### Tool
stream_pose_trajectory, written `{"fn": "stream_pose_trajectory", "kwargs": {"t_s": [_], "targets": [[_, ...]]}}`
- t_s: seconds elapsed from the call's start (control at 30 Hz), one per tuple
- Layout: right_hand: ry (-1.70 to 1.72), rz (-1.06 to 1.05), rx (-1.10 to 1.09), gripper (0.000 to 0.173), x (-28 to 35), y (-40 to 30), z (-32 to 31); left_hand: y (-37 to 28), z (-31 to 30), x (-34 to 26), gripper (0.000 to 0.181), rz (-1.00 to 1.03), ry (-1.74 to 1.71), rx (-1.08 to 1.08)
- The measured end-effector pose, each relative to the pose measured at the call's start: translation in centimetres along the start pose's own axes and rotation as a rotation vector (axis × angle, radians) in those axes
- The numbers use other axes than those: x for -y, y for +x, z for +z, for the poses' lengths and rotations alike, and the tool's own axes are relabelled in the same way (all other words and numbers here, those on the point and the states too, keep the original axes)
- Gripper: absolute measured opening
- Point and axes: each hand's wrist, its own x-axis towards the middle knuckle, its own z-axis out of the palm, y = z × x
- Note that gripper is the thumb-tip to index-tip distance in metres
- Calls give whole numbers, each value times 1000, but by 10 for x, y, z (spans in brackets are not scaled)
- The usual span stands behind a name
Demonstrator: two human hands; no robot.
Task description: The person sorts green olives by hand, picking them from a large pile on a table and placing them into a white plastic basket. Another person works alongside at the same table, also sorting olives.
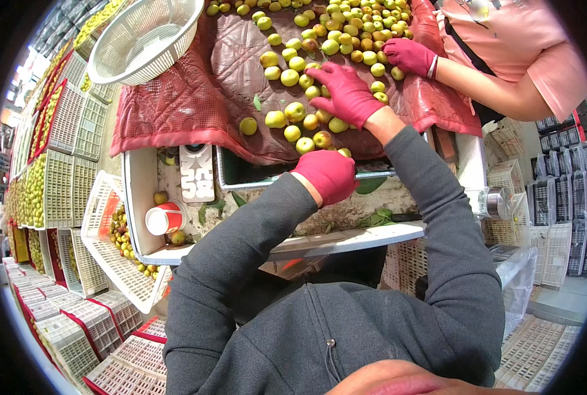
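Note:
Many green and brownish jujube-like fruits (289,77) lie on a quilted dark red cloth (234,54). My right hand (345,94), in a red glove, reaches over the fruits with its fingers spread; it touches or hovers just above some, and whether its palm holds one is hidden. Nearer to me, my left hand (327,177), also red-gloved, is curled at the cloth's near edge, beside several fruits. Its fingers face away from the camera, so what it holds cannot be seen. A single fruit (248,126) lies apart on the left.
A white plastic basket (145,44) stands at the upper left. A phone (197,174) and a red-and-white paper cup (165,218) are in the tray's left part. A co-worker's gloved hand (410,58) touches fruits at the right. A crate with fruits (125,256) stands lower left.

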Motion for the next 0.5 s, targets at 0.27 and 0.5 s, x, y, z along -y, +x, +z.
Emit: {"fn": "stream_pose_trajectory", "kwargs": {"t_s": [0.27, 0.5], "targets": [[282, 263, -134, 25, -69, -11, -14, 1, 5, 3, 33, 60, 3, -76], [38, 357, 377, 47, -64, -31, -39, 4, 4, 2, 36, -15, -47, -28]]}}
